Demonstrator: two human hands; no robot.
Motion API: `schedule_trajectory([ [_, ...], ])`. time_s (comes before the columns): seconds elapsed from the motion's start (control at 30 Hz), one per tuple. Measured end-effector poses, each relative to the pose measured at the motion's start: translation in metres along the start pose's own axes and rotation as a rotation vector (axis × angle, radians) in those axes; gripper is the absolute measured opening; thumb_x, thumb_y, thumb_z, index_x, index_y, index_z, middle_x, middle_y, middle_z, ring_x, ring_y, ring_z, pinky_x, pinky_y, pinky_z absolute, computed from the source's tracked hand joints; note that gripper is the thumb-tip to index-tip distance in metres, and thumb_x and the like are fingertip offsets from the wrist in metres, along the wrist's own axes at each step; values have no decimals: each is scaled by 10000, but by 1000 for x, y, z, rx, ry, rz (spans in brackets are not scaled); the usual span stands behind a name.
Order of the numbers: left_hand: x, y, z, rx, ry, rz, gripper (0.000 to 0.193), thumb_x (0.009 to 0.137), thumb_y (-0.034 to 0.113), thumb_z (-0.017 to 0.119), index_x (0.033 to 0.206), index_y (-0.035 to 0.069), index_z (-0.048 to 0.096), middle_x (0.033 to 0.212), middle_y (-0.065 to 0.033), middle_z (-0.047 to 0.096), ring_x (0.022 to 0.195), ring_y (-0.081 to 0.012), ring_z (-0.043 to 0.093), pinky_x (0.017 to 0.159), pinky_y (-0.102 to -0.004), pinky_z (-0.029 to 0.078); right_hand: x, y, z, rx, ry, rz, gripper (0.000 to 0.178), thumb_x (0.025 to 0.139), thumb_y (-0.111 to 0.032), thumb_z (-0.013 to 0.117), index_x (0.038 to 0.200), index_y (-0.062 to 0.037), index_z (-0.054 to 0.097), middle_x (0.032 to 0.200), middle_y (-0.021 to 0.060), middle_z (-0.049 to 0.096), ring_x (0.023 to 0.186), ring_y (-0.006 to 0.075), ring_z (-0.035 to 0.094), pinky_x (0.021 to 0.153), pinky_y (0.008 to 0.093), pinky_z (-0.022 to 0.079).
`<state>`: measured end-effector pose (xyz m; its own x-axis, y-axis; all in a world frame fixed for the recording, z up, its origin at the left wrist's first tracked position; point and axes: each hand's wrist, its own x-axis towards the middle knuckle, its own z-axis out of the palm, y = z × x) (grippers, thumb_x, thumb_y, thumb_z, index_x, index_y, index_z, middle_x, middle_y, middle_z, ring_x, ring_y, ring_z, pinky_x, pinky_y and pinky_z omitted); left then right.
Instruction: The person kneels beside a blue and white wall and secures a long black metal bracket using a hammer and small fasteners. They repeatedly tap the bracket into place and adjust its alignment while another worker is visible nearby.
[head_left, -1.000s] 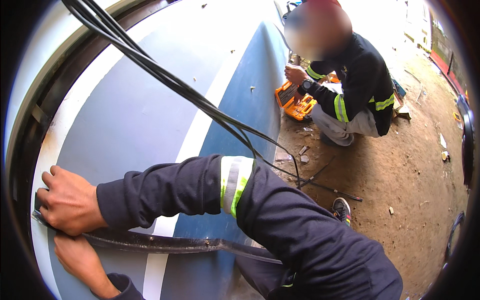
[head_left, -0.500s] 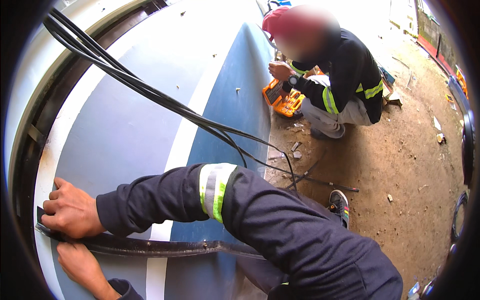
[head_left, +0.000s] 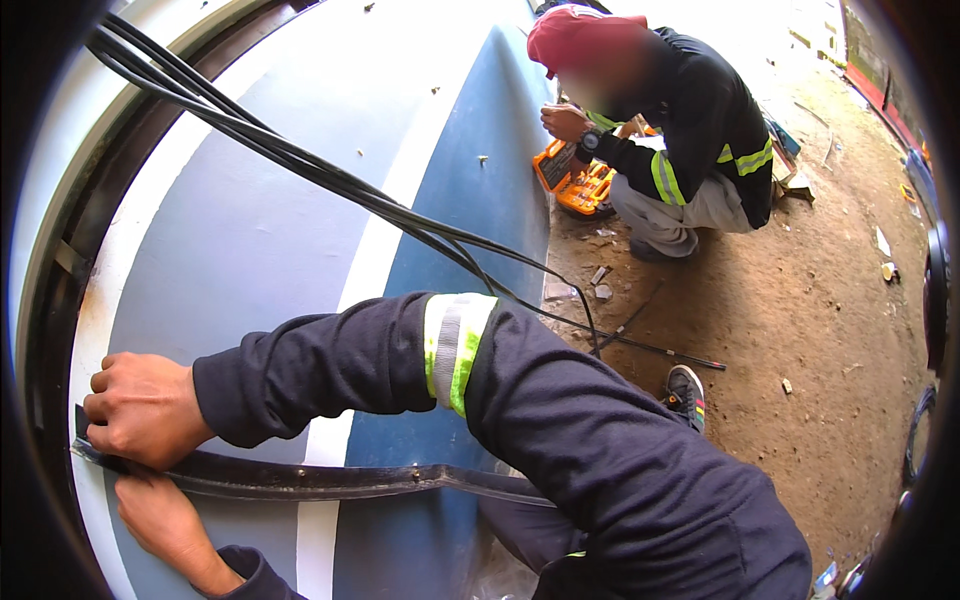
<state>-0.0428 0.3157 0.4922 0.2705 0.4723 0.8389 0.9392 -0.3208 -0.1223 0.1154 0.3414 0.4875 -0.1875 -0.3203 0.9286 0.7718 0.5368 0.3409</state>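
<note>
A long black strip (head_left: pixel 330 483) with small screw-like studs runs along the blue-grey painted wall, its left end near the dark frame. My right hand (head_left: pixel 150 410) reaches across from the right, fingers curled closed over the strip's end; what lies beneath the palm is hidden. Below it, my left hand (head_left: pixel 170 525) holds the strip's lower edge, its fingertips partly covered by the strip and the other hand. The strip's right end passes behind my right sleeve (head_left: pixel 560 420).
Several black cables (head_left: pixel 330 190) sag across the wall from the upper left to the dirt floor (head_left: pixel 800 440). At the upper right a person in a red cap (head_left: pixel 590 35) crouches beside an open orange tool case (head_left: pixel 585 190). Debris litters the floor nearby.
The view has shifted slightly, and my right forearm sits a little higher. Both hands stay at the strip's left end. The crouching person keeps much the same pose.
</note>
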Motion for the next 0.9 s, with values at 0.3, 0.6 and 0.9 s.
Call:
schedule_trajectory([
  [0.3,-6,8,-6,-31,65,7,336,930,210,617,898,-111,709,908,-359,676,888,-566,639,756,-639,468,23,-11,-22,-180,-329,72,192,732,-260,683,692,-76,721,614,122,686,627,296,717,554,418,534],
  [0.6,-13,24,-20,-10,31,-31,352,929,221,631,857,-116,703,867,-357,684,856,-558,667,766,-638,502,10,-17,-20,-34,-299,331,315,853,-336,746,715,-59,685,631,144,653,600,355,678,536,458,492],
  [0.9,-14,30,-22,12,45,-71,390,945,246,612,798,-100,718,808,-348,679,804,-544,682,754,-622,529,-2,-17,-11,136,11,255,143,853,-167,714,879,-58,626,783,137,645,680,377,672,606,475,528],
])
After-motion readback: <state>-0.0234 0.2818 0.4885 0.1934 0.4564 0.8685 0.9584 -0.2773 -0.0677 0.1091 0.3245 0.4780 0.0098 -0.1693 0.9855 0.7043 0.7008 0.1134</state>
